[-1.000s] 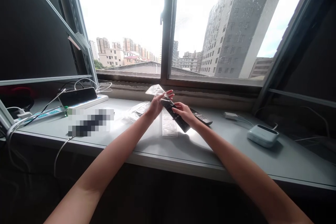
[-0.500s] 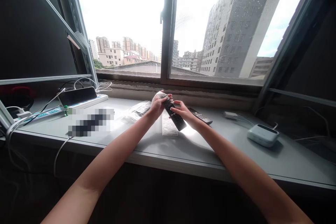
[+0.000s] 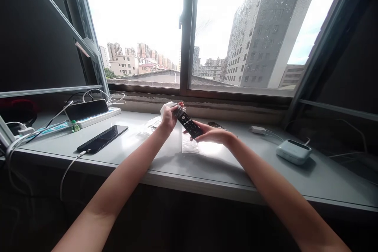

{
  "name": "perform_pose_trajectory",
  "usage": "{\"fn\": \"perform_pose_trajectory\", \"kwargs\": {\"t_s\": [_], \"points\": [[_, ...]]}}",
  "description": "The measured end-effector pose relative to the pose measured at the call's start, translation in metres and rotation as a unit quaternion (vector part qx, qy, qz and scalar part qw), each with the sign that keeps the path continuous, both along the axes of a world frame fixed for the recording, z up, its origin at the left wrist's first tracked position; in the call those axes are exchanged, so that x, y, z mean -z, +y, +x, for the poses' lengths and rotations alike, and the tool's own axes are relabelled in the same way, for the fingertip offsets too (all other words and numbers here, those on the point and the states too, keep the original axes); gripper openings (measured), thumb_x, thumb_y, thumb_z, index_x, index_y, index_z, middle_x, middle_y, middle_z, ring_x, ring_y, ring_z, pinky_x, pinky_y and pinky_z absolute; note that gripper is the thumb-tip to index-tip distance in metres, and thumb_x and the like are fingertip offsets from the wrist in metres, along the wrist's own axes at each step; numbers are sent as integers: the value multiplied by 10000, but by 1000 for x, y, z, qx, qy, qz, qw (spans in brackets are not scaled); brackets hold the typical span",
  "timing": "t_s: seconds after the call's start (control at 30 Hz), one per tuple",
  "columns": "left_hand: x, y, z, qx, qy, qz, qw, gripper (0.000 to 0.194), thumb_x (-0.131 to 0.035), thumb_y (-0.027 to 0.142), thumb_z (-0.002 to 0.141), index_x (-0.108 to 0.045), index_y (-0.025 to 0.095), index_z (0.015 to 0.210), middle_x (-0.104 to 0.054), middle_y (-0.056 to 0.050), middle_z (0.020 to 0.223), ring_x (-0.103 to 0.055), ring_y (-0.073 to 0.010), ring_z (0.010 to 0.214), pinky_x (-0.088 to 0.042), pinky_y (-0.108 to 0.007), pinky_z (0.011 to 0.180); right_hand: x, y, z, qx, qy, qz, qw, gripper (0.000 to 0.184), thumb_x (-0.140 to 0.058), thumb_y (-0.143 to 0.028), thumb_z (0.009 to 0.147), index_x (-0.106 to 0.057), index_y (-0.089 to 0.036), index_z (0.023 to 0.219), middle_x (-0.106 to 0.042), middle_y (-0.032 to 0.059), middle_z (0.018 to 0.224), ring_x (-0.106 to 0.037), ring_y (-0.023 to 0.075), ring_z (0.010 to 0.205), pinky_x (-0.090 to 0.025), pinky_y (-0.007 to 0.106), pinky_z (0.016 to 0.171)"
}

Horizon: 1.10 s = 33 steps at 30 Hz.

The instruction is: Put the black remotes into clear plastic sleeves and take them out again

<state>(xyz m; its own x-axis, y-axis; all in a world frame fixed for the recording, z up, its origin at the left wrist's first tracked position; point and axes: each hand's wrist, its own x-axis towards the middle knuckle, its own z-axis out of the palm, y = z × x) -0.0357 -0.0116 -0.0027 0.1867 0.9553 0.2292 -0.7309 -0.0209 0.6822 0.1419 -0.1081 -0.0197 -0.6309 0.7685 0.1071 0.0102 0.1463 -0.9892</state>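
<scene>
Black remote [image 3: 189, 123] sits between my two hands, held above the desk [image 3: 165, 169], buttons facing me and body slanting down from left to right. My left fingers [image 3: 181, 104] are closed around its far end, where thin clear wrap [image 3: 164, 106] bunches up against my palm. My right fingers [image 3: 202, 136] grip the near end, the thumb along its edge.

Under the remote, a flat clear bag [image 3: 190, 145] lies on the desk. Crumpled plastic [image 3: 146, 128] rests just left of my left fingers. Beyond my right hand lies a second remote [image 3: 215, 125], partly hidden by that hand. Farther right are a white plug [image 3: 258, 129] with its cable and a pale rounded box [image 3: 293, 152].

Well off to the left of my fingers, a phone [image 3: 103, 138] lies flat with a white cable [image 3: 67, 170] at its near end; behind it stand a small green bottle [image 3: 75, 126] and a propped dark-screened device [image 3: 88, 109].
</scene>
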Motion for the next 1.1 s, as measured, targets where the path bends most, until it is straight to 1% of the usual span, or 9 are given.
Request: {"fn": "perform_pose_trajectory", "kwargs": {"t_s": [0.17,0.33,0.4,0.53,0.6,0.73,0.8,0.93,1.1], "points": [[2,6,-3,-8,3,-1,1000,155,-560,52,814,-656,135,902,-710,-70,859,-697,-185,847,-556,-333,889,-1,1,0,-32,-4,29,999,920,-799,-200,741,-301,-263,1511,-584,138,1345,-648,212,1080,-509,336,907],[1,10,-6,-12,11,-1,1000,117,-584,87,828,-661,150,890,-715,-69,884,-691,-212,961,-538,-322,919,1,3,-3,8,5,58,998,1056,-777,-297,786,-68,-326,1567,-672,100,1210,-691,182,932,-514,326,849],[1,9,-5,-12,20,4,1000,103,-586,102,833,-661,146,888,-719,-74,891,-690,-221,976,-538,-328,917,3,4,-4,34,1,78,996,1065,-773,-314,789,-45,-346,1566,-690,86,1167,-700,181,896,-520,315,808],[2,7,-1,-13,34,22,999,58,-617,139,840,-659,137,881,-720,-81,905,-696,-210,949,-530,-323,919,5,5,-6,81,-6,111,990,1059,-789,-328,761,-98,-358,1562,-701,67,1120,-703,206,914,-534,328,786],[3,7,1,-8,37,21,999,72,-588,141,861,-658,130,873,-719,-83,887,-698,-196,925,-530,-308,910,5,6,-7,98,-3,121,988,1040,-793,-341,755,-133,-362,1559,-701,59,1112,-699,209,931,-540,327,797],[4,5,4,25,53,18,998,170,-493,152,917,-661,125,913,-716,-81,838,-697,-183,888,-551,-302,856,5,7,-8,112,11,133,985,892,-769,-388,773,-285,-369,1522,-636,67,1275,-687,204,978,-534,348,874],[3,3,5,40,54,25,997,176,-485,169,932,-656,131,923,-718,-81,868,-694,-176,867,-557,-297,831,4,7,-9,114,15,136,984,833,-770,-396,768,-362,-347,1492,-623,70,1300,-682,210,991,-519,374,917],[1,-3,4,52,63,36,996,134,-533,232,933,-640,153,943,-714,-85,997,-691,-181,861,-559,-306,800,4,6,-10,124,22,158,979,749,-792,-387,741,-473,-302,1414,-688,63,1165,-663,227,1020,-477,428,984],[-2,-11,3,88,102,45,990,224,-508,331,950,-640,154,991,-717,-100,984,-695,-204,840,-564,-310,707,1,5,-13,150,26,187,970,624,-793,-421,729,-561,-282,1291,-685,48,1135,-639,223,1030,-468,412,980]]}}
